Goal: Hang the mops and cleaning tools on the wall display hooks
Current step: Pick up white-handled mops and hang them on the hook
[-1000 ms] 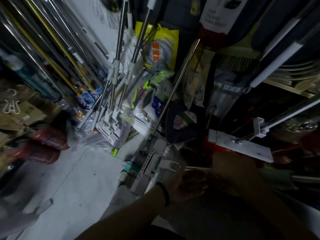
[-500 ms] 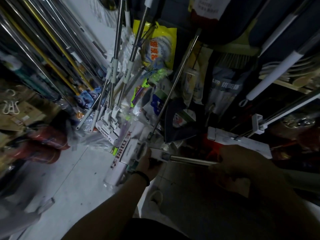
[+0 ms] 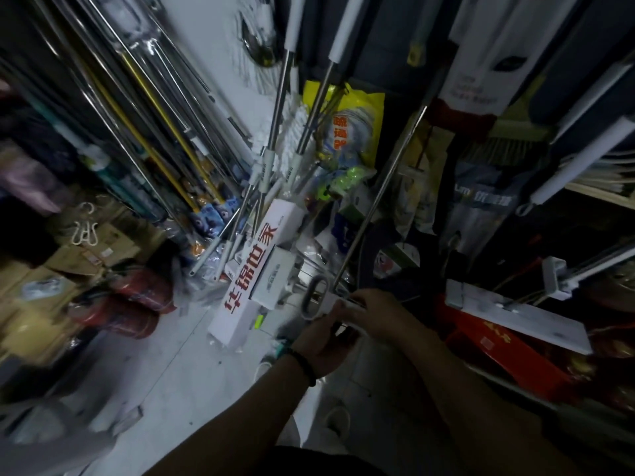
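Crowding the aisle: steel poles [image 3: 144, 108] lean in a bundle at 10 o'clock with yellow poles [image 3: 161, 132] among them. Two white-gripped mops [image 3: 281, 97] come down from 12 o'clock, and a yellow packet [image 3: 357, 108] sits just right of their shafts. A lone slanting pole [image 3: 385, 187] runs from 1 o'clock down to just above the hands. A flat white mop plate [image 3: 515, 314] lies at 3 o'clock over a red box [image 3: 515, 355]. Cardboard boxes [image 3: 79, 259] and red bundles [image 3: 137, 297] are at 9 o'clock, beside the pale floor [image 3: 147, 383]. The boxed mop [image 3: 247, 290], in a white sleeve with red characters, is at frame centre. It is tilted, its low end near the floor and its top among the hanging shafts, so the poles hem it in. Both forearms reach in from 6 o'clock. The left hand [image 3: 323, 341], a dark wristband [image 3: 307, 364] on its wrist, has its fingers wrapped round the mop's handle below a grey loop [image 3: 306, 310]. The right hand [image 3: 378, 314] sits at the left hand's 2 o'clock, touching it, back upward, fingers curled over the white bar just right of the loop. Dim light hides the fingertips.
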Tool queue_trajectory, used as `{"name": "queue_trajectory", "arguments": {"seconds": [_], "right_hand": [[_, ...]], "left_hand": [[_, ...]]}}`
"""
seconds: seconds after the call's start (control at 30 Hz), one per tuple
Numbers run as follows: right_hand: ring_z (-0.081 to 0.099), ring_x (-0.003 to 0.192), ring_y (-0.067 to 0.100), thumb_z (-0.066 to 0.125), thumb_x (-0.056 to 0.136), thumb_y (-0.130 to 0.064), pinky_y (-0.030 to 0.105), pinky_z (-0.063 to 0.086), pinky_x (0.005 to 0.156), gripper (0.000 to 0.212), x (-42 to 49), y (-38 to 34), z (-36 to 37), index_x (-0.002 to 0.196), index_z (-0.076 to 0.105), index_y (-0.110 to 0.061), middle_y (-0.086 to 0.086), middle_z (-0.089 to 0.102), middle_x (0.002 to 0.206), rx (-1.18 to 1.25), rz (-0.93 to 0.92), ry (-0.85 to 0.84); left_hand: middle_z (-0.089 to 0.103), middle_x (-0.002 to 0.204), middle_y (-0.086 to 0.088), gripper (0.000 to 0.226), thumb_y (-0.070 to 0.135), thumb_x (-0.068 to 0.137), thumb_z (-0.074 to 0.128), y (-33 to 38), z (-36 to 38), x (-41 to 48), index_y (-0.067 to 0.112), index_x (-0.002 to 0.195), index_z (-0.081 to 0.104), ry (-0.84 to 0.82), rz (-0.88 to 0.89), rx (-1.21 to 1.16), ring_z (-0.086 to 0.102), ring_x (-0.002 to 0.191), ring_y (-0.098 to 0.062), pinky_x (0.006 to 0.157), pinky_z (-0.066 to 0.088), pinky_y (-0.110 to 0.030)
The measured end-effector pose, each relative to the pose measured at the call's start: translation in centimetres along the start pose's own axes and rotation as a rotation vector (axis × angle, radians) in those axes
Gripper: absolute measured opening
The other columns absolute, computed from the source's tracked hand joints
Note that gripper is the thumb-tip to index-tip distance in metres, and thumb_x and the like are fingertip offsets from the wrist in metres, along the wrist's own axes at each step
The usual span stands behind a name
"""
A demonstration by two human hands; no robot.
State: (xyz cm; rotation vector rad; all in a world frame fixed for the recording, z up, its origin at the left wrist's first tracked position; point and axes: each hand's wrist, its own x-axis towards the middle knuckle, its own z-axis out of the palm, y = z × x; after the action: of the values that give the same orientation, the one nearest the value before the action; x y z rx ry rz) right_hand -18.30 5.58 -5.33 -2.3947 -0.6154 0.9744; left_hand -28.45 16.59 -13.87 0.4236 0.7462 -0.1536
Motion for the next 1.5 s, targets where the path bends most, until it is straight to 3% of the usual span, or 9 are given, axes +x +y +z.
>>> {"name": "queue_trajectory", "arguments": {"seconds": [0.17, 0.27, 0.37, 0.5, 0.6, 0.8, 1.0, 1.3, 1.5], "right_hand": [[0.074, 0.098, 0.007, 0.074, 0.096, -0.039, 0.026, 0.058, 0.079, 0.034, 1.4, -2.0, -1.1, 0.125, 0.076, -0.021, -0.009, 0.078, 0.11, 0.253, -0.085, 0.04], [0.075, 0.082, 0.0, 0.071, 0.1, -0.015, 0.022, 0.06, 0.071, 0.028, 2.2, -4.4, -1.7, 0.125, 0.07, -0.026, -0.014, 0.078, 0.098, 0.439, -0.116, 0.129], [0.075, 0.081, -0.004, 0.072, 0.099, -0.014, 0.021, 0.062, 0.072, 0.03, 3.1, -7.0, -2.3, 0.127, 0.069, -0.026, -0.017, 0.077, 0.097, 0.517, -0.17, 0.216], [0.075, 0.089, -0.003, 0.073, 0.099, -0.021, 0.026, 0.064, 0.078, 0.029, 3.5, -10.3, -3.6, 0.111, 0.075, -0.047, -0.026, 0.078, 0.094, 0.533, -0.271, 0.318], [0.076, 0.092, 0.003, 0.074, 0.098, -0.024, 0.027, 0.063, 0.078, 0.039, 3.3, -12.8, -5.3, 0.105, 0.074, -0.062, -0.019, 0.08, 0.099, 0.553, -0.332, 0.43], [0.078, 0.082, 0.013, 0.083, 0.089, -0.039, 0.034, 0.06, 0.065, 0.027, 2.5, -18.2, -9.3, 0.116, 0.077, -0.042, -0.007, 0.081, 0.096, 0.578, -0.401, 0.678], [0.075, 0.1, 0.004, 0.08, 0.092, -0.034, 0.036, 0.062, 0.086, 0.03, 0.6, -25.0, -17.0, 0.122, 0.075, -0.035, -0.013, 0.079, 0.107, 0.442, -0.538, 0.827], [0.07, 0.085, -0.01, 0.079, 0.092, -0.012, 0.008, 0.051, 0.07, 0.026, -3.8, -31.3, -28.8, 0.109, 0.079, -0.031, -0.026, 0.077, 0.091, 0.259, -0.649, 1.031], [0.07, 0.07, -0.003, 0.079, 0.088, 0.0, 0.014, 0.052, 0.064, 0.034, -7.0, -34.6, -35.6, 0.105, 0.079, -0.03, -0.017, 0.077, 0.079, 0.39, -0.79, 1.103]], "left_hand": [[0.053, 0.148, -0.028, 0.06, 0.029, 0.098, 0.068, 4.4, 1.1, -1.6, -0.002, 0.147, 0.049, -0.04, 0.133, 0.132, 0.054, 0.133, -0.04, 0.111, 0.049, -0.049], [0.056, 0.143, -0.032, 0.047, 0.02, 0.101, 0.06, 8.4, 2.5, -3.1, 0.001, 0.143, 0.053, -0.059, 0.282, 0.12, 0.06, 0.126, -0.046, 0.089, 0.061, -0.047], [0.066, 0.13, -0.029, 0.042, 0.003, 0.101, 0.056, 11.9, 3.6, -4.2, 0.018, 0.14, 0.053, -0.101, 0.417, 0.106, 0.071, 0.108, -0.046, 0.083, 0.062, -0.054], [0.06, 0.139, -0.029, 0.047, -0.004, 0.101, 0.056, 16.2, 5.0, -4.2, 0.016, 0.143, 0.052, -0.124, 0.539, 0.197, 0.06, 0.124, -0.054, 0.104, 0.042, -0.075], [0.062, 0.138, -0.025, 0.049, -0.006, 0.099, 0.058, 19.4, 7.1, -4.9, 0.014, 0.143, 0.052, -0.189, 0.655, 0.286, 0.06, 0.125, -0.05, 0.104, 0.046, -0.07], [0.069, 0.11, -0.022, 0.04, 0.0, 0.09, 0.073, 26.4, 12.4, -7.9, 0.015, 0.124, 0.057, -0.315, 0.862, 0.552, 0.067, 0.086, -0.04, 0.071, 0.056, -0.05], [0.073, 0.117, -0.011, 0.048, -0.01, 0.091, 0.068, 32.2, 19.0, -11.1, 0.003, 0.136, 0.056, -0.456, 1.075, 0.76, 0.074, 0.099, -0.016, 0.073, 0.06, -0.027], [0.064, 0.142, 0.006, 0.056, 0.033, 0.095, 0.074, 38.9, 30.0, -15.1, 0.051, 0.143, 0.052, -0.636, 1.119, 0.843, 0.064, 0.127, -0.027, 0.097, 0.057, -0.057], [0.073, 0.127, -0.01, 0.049, 0.009, 0.1, 0.064, 41.2, 38.3, -18.9, 0.032, 0.142, 0.058, -0.78, 1.114, 0.796, 0.069, 0.118, -0.037, 0.091, 0.057, -0.064]]}}
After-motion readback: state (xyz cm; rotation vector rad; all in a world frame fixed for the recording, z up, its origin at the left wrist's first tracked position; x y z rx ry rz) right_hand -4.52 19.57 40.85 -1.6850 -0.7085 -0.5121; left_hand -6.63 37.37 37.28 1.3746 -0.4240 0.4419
